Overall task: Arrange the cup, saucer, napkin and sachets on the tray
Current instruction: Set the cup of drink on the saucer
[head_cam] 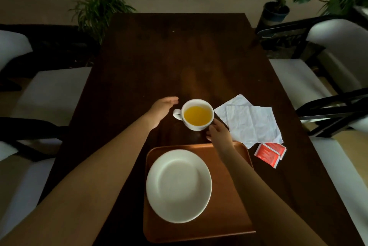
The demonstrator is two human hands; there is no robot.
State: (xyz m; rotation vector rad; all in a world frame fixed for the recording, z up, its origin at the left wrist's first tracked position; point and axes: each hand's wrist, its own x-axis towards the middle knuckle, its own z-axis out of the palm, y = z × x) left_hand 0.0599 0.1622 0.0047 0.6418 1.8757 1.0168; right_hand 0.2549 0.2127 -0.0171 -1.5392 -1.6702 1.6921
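Observation:
A white cup [197,114] holding yellow liquid stands on the dark table just beyond the brown tray [227,196], its handle pointing left. The white saucer [178,185] lies on the tray's left half. My left hand [162,108] is open beside the cup's handle, fingers stretched out, not touching it. My right hand [218,131] rests against the cup's lower right side, fingers curled at its base. A crumpled white napkin [251,119] lies right of the cup. Red sachets [270,153] sit on the table right of the tray.
The dark wooden table [179,56] stretches away from me. White-cushioned chairs [310,86] stand along both sides. Potted plants [278,8] stand on the floor past the table's far end.

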